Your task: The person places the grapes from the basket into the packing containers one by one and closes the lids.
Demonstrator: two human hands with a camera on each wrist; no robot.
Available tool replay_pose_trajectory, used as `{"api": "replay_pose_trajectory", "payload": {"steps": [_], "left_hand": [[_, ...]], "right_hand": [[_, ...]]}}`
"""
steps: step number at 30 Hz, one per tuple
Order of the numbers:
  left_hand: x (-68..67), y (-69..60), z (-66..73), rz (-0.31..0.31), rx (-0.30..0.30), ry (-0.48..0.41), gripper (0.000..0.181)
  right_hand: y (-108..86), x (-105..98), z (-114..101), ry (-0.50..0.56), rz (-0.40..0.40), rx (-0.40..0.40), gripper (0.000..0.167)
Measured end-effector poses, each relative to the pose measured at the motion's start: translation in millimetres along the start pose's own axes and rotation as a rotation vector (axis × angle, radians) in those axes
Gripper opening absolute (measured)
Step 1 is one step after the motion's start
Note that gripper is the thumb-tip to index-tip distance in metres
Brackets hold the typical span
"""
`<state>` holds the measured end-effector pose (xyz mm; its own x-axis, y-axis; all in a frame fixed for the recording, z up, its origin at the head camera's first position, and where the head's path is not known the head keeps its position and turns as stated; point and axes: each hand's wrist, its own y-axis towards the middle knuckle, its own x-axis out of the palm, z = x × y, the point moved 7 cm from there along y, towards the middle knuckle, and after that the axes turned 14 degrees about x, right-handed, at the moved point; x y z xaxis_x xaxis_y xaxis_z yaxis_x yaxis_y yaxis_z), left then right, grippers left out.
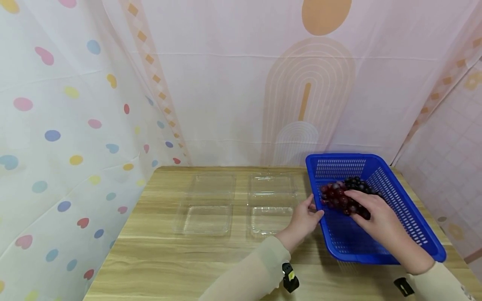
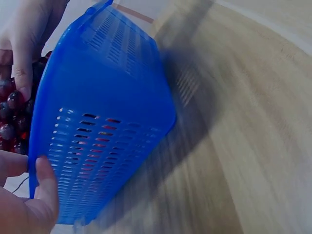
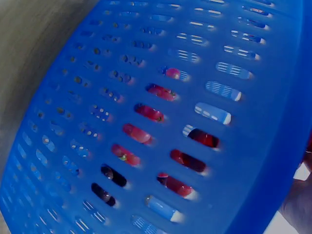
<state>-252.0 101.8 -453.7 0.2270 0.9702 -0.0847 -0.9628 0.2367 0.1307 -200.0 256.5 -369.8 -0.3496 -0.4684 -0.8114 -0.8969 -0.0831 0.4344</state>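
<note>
From my remote feed I judge the work to be at an early stage: the fruit I can make out lies inside the blue basket [image 1: 340,236], at the right of the worktop [image 1: 150,259], and none shows in the two clear boxes. My left hand [image 1: 303,219] pinches the basket's left rim, its digits on both sides of the plastic, which seems to steady it. My right hand [image 1: 376,213] reaches in from the near right, with thumb and fingers curved around the red grapes [image 1: 339,200]; the grip is fairly wide but holds fruit. I cannot tell whether any black grapes [image 1: 355,183], bunched just beside on the far right, are caught under the palm.

What is done, as I see it: the left box [image 1: 208,220] and right box [image 1: 272,218] sit side by side left of the basket, with their lids laid back toward the far edge, and my right hand is on the grapes. What is left: the red bunch is not yet out of the basket, and the black one lies there too. Through the right wrist view I get mostly basket wall, with red fruit behind its slots.
</note>
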Motion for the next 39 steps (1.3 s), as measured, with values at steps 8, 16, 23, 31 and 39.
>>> {"api": "replay_pose_trajectory", "payload": {"steps": [8,16,23,31,39], "left_hand": [[-19.5,2.6,14.8,-0.111,0.101,0.160,0.050],[-84.3,1.1,43.4,-0.147,0.197,0.322,0.049],[-170.0,-9.1,53.0,-0.077,0.281,0.458,0.049],[-265.4,-22.8,41.1,0.026,0.227,0.629,0.049],[-332.1,-46.3,16.5,0.101,0.152,0.772,0.054]], "right_hand": [[1.8,-4.2,-4.7,-0.002,0.012,-0.039,0.070],[8.5,-4.4,-10.4,-0.013,0.015,-0.055,0.072],[14.6,-3.9,-15.1,-0.018,0.007,-0.070,0.071],[19.1,-0.9,-21.9,-0.005,-0.007,-0.072,0.071],[22.3,-0.3,-25.3,0.005,0.003,-0.078,0.071]]}}
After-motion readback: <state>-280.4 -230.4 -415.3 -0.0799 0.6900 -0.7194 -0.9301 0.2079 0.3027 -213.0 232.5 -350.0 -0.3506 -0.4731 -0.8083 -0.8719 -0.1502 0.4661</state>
